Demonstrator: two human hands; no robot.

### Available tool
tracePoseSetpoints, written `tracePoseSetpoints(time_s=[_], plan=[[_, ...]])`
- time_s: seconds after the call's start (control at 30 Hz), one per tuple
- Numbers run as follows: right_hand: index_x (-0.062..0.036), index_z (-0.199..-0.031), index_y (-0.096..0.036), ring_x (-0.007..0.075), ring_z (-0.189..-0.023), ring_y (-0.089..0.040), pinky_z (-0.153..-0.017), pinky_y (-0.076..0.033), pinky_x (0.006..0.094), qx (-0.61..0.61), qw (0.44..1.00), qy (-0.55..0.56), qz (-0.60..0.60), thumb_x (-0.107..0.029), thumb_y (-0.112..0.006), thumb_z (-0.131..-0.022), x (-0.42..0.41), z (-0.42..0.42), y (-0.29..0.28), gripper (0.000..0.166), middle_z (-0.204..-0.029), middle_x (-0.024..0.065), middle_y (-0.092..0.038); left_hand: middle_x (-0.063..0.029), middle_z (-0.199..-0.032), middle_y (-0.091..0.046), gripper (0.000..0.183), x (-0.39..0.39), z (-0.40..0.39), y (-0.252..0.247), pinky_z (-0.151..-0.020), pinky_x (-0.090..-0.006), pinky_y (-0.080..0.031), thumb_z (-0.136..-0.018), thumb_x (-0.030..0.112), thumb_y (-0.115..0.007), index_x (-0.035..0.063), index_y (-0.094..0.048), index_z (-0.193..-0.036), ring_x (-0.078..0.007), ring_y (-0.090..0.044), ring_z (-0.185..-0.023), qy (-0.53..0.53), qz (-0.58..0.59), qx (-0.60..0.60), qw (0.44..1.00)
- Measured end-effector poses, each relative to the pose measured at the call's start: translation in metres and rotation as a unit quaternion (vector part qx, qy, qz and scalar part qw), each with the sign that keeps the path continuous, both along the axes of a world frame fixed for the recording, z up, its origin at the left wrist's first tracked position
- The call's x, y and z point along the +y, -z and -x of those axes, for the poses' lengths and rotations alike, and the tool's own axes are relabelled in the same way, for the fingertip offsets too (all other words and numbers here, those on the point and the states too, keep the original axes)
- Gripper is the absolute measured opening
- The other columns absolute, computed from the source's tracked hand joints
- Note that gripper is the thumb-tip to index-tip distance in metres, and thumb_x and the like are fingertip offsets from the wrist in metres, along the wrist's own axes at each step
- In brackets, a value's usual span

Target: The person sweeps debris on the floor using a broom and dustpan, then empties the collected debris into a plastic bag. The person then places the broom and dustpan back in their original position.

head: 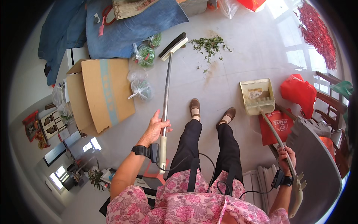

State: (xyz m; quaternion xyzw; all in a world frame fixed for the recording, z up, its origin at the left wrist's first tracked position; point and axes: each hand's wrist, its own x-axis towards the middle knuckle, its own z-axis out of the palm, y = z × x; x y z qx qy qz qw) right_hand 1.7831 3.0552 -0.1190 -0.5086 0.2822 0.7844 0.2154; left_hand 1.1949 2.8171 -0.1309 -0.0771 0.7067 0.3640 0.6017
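Note:
My left hand grips the metal handle of a broom just above its pale plastic grip. The broom's dark-bristled head lies on the floor beside the tied plastic bags. To its right is a loose pile of green leaves with brownish dust around it. My right hand is closed around the long handle of a cream plastic dustpan. The dustpan's toothed pan is held out ahead on the right, with some brownish matter and a labelled piece inside it. Whether the pan touches the floor I cannot tell.
A cardboard box and clear bags of greens stand on the left. Blue cloth spreads at the upper left. Red bags, a wooden chair and a grey-covered piece crowd the right. Red chillies lie beyond.

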Motion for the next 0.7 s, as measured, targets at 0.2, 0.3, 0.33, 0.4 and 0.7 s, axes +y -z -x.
tracePoseSetpoints(time_s=[0.2, 0.3, 0.33, 0.4, 0.7], plan=[[0.0066, -0.096, -0.049, 0.0087, -0.059, -0.048, -0.049, -0.047, 0.0219, -0.014, 1.000, 0.008, 0.018, -0.017, -0.049, -0.096, 0.009, 0.012, -0.008, 0.024, -0.077, 0.0053, -0.051, -0.0148, -0.104, -0.054, 0.097, -0.011, -0.021, -0.026, -0.079, -0.0425, -0.057, -0.083, -0.002, -0.062, 0.0055, 0.008, -0.150, -0.0238, -0.060, -0.095, 0.086, 0.090, -0.011, 0.992], [0.0068, -0.096, -0.049, 0.0082, -0.058, -0.047, -0.048, -0.046, 0.0216, -0.008, 1.000, 0.003, 0.005, -0.017, -0.049, -0.096, 0.009, 0.010, -0.009, 0.024, -0.076, 0.0048, -0.051, -0.0158, -0.104, -0.056, 0.087, -0.008, -0.027, -0.041, -0.079, -0.0431, -0.057, -0.083, -0.002, -0.061, 0.0034, -0.005, -0.149, -0.0242, -0.060, -0.097, 0.026, 0.085, -0.097, 0.991], [0.0068, -0.096, -0.049, 0.0081, -0.058, -0.047, -0.048, -0.046, 0.0214, -0.007, 1.000, 0.002, -0.001, -0.017, -0.049, -0.095, 0.008, 0.009, -0.011, 0.023, -0.076, 0.0048, -0.051, -0.0163, -0.104, -0.057, 0.082, -0.007, -0.030, -0.044, -0.078, -0.0434, -0.057, -0.083, -0.002, -0.061, 0.0029, -0.010, -0.147, -0.0245, -0.060, -0.097, 0.011, 0.061, -0.112, 0.992], [0.0062, -0.099, -0.047, 0.0084, -0.060, -0.047, -0.049, -0.046, 0.0218, 0.008, 1.000, 0.009, 0.008, -0.013, -0.048, -0.095, 0.010, 0.007, -0.009, 0.020, -0.083, 0.0087, -0.053, -0.0171, -0.104, -0.058, 0.072, -0.005, -0.039, -0.049, -0.077, -0.0438, -0.056, -0.084, -0.001, -0.061, 0.0018, -0.020, -0.143, -0.0251, -0.060, -0.097, -0.017, 0.012, -0.145, 0.989], [0.0045, -0.091, -0.050, 0.0060, -0.053, -0.047, -0.044, -0.044, 0.0198, -0.039, 0.997, -0.072, -0.007, -0.015, -0.050, -0.094, 0.023, 0.023, -0.008, 0.020, -0.073, 0.0033, -0.050, -0.0197, -0.107, -0.058, 0.076, 0.043, -0.066, -0.073, -0.070, -0.0431, -0.055, -0.087, 0.005, -0.060, 0.0000, -0.011, -0.145, -0.0257, -0.060, -0.093, -0.156, -0.110, -0.076, 0.979]])
